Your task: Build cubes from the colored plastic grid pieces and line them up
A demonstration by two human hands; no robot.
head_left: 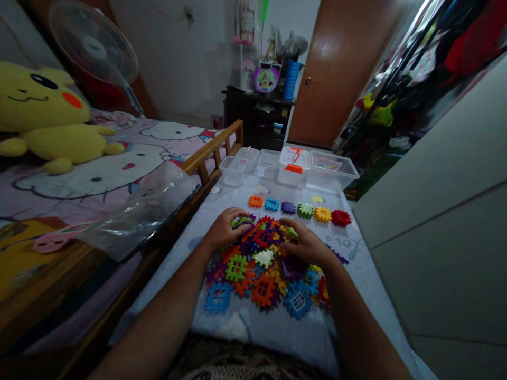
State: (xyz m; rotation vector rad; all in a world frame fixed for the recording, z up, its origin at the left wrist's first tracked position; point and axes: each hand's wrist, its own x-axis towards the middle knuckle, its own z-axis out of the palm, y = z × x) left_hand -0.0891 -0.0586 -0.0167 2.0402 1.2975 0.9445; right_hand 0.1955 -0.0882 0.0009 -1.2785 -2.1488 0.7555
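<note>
1. The left hand [224, 229] rests on the left far edge of a heap of multicoloured, notched plastic pieces [261, 237], its thumb and fingers bent around a light green notched piece [240, 222]; I cannot tell whether they are clamped on it.
2. The right hand [308, 244] reaches over the heap's right side, thumb and forefinger spread apart over yellow and green pieces.
3. The heap lies between both hands and spreads toward the person across the cloth-covered worktop [273, 331], with no clear long axis.
4. A pale cream notched piece [263, 257] sits on top, on the person's side of both sets of fingertips, nearer the right thumb.
5. Beyond the hands, six single-colour pieces form a row running left to right: orange [255, 201] nearest the left hand, red [341, 218] at the right end.
</note>
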